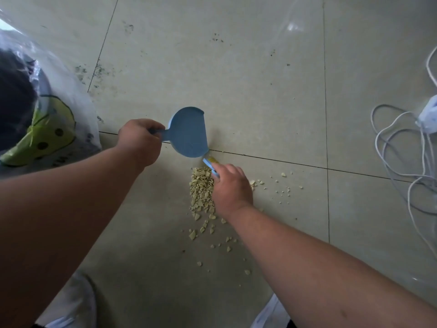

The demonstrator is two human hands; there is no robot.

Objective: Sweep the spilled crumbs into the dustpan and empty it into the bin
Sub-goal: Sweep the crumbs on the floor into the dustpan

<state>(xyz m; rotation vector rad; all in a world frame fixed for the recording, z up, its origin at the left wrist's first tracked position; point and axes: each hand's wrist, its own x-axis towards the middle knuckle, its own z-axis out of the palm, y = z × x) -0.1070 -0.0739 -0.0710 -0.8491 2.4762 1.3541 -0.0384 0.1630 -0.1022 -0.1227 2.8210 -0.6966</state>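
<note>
Soft, even daylight fills the head view, leaving the pale tiled floor (236, 67) bright with only faint, diffuse shadows under the forearms and beside the blue dustpan (188, 132). White glare streaks run across the clear plastic sheet (293, 27) at the upper right and over the clear bag (59, 74) at the left edge. The wide lens bows the tile joints and swells the near arms, and the picture looks slightly soft and smeared overall, most of all at the corners and around the white cable (397, 147).
</note>
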